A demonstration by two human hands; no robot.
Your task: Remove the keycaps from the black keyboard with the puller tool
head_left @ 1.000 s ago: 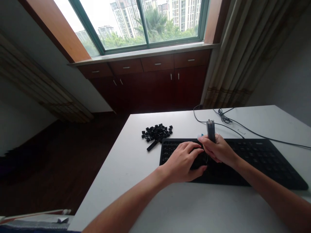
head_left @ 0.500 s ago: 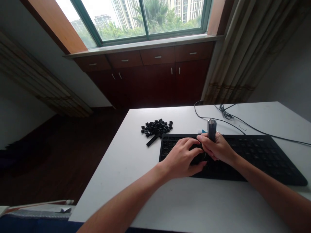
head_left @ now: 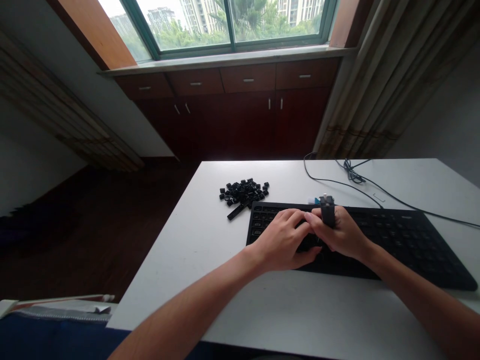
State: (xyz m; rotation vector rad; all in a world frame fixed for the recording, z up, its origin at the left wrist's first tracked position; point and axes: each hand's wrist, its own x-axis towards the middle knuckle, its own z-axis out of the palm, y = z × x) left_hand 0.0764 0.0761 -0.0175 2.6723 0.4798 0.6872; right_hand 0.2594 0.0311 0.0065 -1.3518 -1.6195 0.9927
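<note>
In the head view, I saw a white table (head_left: 180,280) in a dim room, facing a red-brown cabinet (head_left: 225,120) beneath a green-framed window (head_left: 198,25), with a curtain (head_left: 363,85) hanging at the right. On the table lay a black keyboard (head_left: 408,245); near its far left corner sat a heap of black keycaps (head_left: 243,192), one long key (head_left: 236,212) beside it. A bundled cable (head_left: 352,173) ran behind, and a small blue-and-white object (head_left: 314,201) showed at the far edge. The right hand (head_left: 339,232) had its grip closed around a dark upright tool (head_left: 328,212) above the keyboard. The left hand (head_left: 281,240) curved over the keys, hiding some; whether its grip held anything, I couldn't tell.
</note>
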